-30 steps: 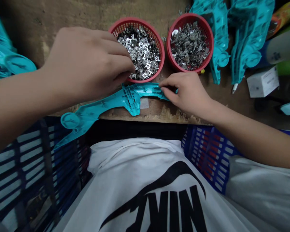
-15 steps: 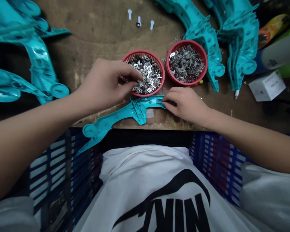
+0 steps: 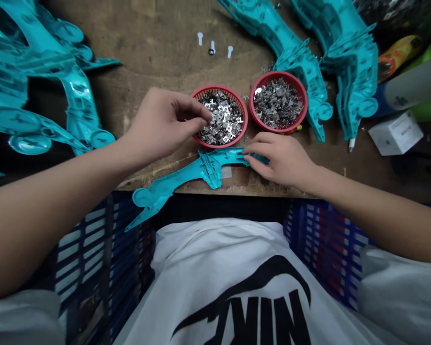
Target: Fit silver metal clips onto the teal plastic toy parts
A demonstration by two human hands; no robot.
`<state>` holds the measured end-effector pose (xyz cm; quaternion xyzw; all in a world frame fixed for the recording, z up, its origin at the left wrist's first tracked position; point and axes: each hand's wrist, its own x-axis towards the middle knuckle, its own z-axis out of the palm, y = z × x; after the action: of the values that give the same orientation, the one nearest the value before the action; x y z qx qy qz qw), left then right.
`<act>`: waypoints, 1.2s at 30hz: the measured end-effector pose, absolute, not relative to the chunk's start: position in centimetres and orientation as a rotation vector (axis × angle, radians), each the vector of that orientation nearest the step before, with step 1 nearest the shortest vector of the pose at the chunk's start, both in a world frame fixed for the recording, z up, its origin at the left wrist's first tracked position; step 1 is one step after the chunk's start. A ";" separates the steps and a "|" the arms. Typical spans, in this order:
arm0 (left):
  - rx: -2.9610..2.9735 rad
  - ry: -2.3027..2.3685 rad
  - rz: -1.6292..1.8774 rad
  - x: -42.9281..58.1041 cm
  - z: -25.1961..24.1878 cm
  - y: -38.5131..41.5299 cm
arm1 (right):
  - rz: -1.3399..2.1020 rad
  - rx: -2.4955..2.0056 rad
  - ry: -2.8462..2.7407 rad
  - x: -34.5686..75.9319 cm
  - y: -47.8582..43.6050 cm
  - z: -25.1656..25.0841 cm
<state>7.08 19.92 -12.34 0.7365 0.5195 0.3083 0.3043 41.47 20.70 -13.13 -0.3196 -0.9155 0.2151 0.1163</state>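
Table carries our overhanging teal part; could tip if our pinching right fingers slip. Left fingers: can't tell if pinching.

Worn, rough-edged wooden workbench in dim light, blue slatted plastic crates lower down, left and right.

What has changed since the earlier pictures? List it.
The view shifted: three small white pieces, out of sight at first, now show farther back. The left hand, earlier bent over the left basket, now shows thumb and forefinger by its metal pieces; any grasp is unclear. As before: right hand at the teal part, right basket beside the left.
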 end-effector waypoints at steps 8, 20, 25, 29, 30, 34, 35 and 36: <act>1.997 1.274 0.859 10.1 -10.1 16.6 | 0.896 -0.942 -2.309 40.1 19.7 -12.3; 2.199 1.236 0.789 12.1 -10.5 13.6 | 1.207 -1.138 -2.053 37.7 16.8 -11.1; 2.493 1.150 0.812 11.5 -11.6 14.0 | 1.137 -1.065 -2.085 37.6 16.7 -11.0; 2.759 1.193 0.605 9.2 -12.4 16.7 | 1.052 -1.109 -2.084 38.5 18.7 -11.8; 2.782 1.238 0.573 8.8 -12.4 17.2 | 1.040 -1.129 -2.100 38.9 19.4 -12.1; 2.991 1.094 0.567 9.0 -12.4 16.2 | 0.951 -0.978 -2.264 40.5 21.9 -14.0; 3.073 0.993 0.522 9.5 -12.5 15.4 | 0.921 -0.902 -2.331 40.8 22.3 -14.5; 3.138 0.911 0.448 10.1 -12.7 14.4 | 0.900 -0.835 -2.399 41.1 22.5 -14.9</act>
<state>10.05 14.44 -12.68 0.9485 0.2754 0.1354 -0.0782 41.07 22.52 -14.93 -0.3023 -0.8681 0.3255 0.2214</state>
